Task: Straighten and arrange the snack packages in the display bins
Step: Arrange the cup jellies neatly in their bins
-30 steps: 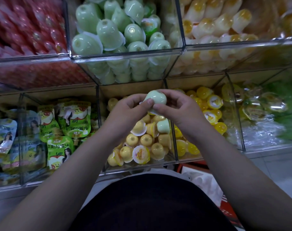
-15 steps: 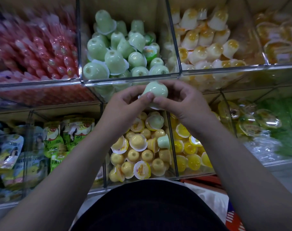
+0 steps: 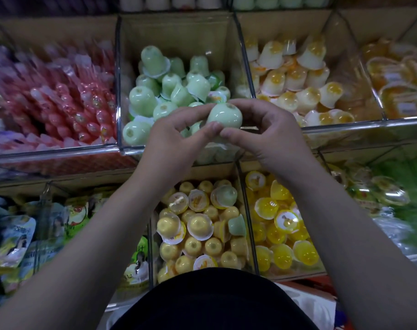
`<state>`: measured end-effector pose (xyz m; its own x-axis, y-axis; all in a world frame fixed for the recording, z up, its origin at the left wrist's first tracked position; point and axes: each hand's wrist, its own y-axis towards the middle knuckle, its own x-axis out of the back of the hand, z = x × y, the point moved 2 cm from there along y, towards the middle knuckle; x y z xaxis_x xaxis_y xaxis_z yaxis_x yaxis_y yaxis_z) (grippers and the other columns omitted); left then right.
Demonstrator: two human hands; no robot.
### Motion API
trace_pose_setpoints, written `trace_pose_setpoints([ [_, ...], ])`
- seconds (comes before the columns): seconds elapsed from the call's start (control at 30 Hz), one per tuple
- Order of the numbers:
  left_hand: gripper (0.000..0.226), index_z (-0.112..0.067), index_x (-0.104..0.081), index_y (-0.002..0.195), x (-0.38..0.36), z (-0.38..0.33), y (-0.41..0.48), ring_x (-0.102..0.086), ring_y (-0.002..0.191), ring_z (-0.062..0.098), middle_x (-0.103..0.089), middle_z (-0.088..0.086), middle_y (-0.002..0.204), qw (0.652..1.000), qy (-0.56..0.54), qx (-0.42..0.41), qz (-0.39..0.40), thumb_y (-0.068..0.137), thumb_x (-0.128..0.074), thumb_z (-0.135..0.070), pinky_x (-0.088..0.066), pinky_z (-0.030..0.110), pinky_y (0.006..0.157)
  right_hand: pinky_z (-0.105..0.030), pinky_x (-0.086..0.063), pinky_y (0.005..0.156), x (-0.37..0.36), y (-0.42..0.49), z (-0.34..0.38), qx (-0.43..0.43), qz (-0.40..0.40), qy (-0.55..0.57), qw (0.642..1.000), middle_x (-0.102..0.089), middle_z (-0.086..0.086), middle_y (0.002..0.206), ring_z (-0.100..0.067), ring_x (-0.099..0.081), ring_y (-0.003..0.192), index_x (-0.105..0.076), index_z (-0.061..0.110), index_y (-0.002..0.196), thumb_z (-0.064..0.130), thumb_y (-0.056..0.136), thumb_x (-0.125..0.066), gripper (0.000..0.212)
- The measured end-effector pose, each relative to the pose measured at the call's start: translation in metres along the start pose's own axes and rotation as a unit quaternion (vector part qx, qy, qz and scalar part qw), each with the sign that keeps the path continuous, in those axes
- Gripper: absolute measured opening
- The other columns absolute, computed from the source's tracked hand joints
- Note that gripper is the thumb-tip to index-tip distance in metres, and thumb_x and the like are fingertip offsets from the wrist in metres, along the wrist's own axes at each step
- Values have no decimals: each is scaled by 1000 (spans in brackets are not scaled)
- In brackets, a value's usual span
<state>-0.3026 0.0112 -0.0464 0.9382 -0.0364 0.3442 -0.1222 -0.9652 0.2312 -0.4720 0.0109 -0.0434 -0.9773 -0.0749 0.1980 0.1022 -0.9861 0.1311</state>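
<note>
Since the frame half a second back, both hands have carried the green jelly cup (image 3: 225,115) up from over the lower row, and my view has tipped up with them. Nearest to me, the yellow pudding bin (image 3: 152,246) has one stray green cup (image 3: 237,225) near its right wall and a second stray cup (image 3: 224,197) behind it, so I judge the sorting there unfinished. The pouches (image 3: 12,234) to its left sit behind reflective plastic, and I cannot read their labels or tell how neatly they stand. Above that row, the left hand (image 3: 176,132) and right hand (image 3: 269,129) both pinch the carried cup between thumb and fingertips, with its domed end tilted up. It hangs over the front rim of the green cup bin (image 3: 131,150) and is not yet let go. The hands hide what lies under it, so I cannot tell whether it touches the pile. The cups in that bin lie tumbled at every angle, so I reckon most of the straightening is still to do. Further out, the red packets (image 3: 71,103) on the left are smeared by blur. The orange-topped cups (image 3: 297,75) on the right look just as jumbled, and the far right bins are lost in glare. The top shelf is cut off by the frame edge.
</note>
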Motion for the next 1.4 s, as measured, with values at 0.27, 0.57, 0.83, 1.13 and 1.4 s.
trace_pose_setpoints([
  [0.27,36,-23,-67,123,-7,3,40,-62,106,-1,-68,-10,110,997,54,-24,-40,88,-72,-23,-48,19,94,-30,-57,86,12,37,7,23,-22,-99,995,-69,14,102,-4,-66,99,-62,30,113,18,78,-82,42],
  [0.57,38,-15,-68,124,-24,24,72,-66,101,7,-71,-3,111,993,95,-4,-71,87,-72,-20,-53,34,94,-29,-53,91,9,73,-15,23,-40,-223,974,-62,15,109,-6,-60,103,-59,23,128,20,81,-77,50],
  [0.83,25,-8,-71,107,-40,46,80,-66,95,21,-71,7,100,986,162,12,-42,84,-64,-12,-52,40,88,-28,-32,79,-13,84,-29,93,-13,-489,867,-61,-8,123,-30,-51,114,-56,13,127,4,87,-63,42],
  [1.13,39,-10,-70,113,-43,46,78,-56,104,18,-71,6,110,973,230,-26,11,77,-62,2,-33,20,75,-32,-28,68,-26,91,-25,3,34,-566,824,-59,-11,118,-32,-56,110,-52,10,121,2,94,-44,29],
  [1.4,20,-6,-72,98,-42,44,78,-58,88,20,-72,9,94,979,203,-13,23,83,-60,-4,-38,30,69,-37,-43,85,-35,91,-24,-37,1,-556,830,-49,-15,127,-32,-45,121,-52,5,124,3,99,-39,29],
])
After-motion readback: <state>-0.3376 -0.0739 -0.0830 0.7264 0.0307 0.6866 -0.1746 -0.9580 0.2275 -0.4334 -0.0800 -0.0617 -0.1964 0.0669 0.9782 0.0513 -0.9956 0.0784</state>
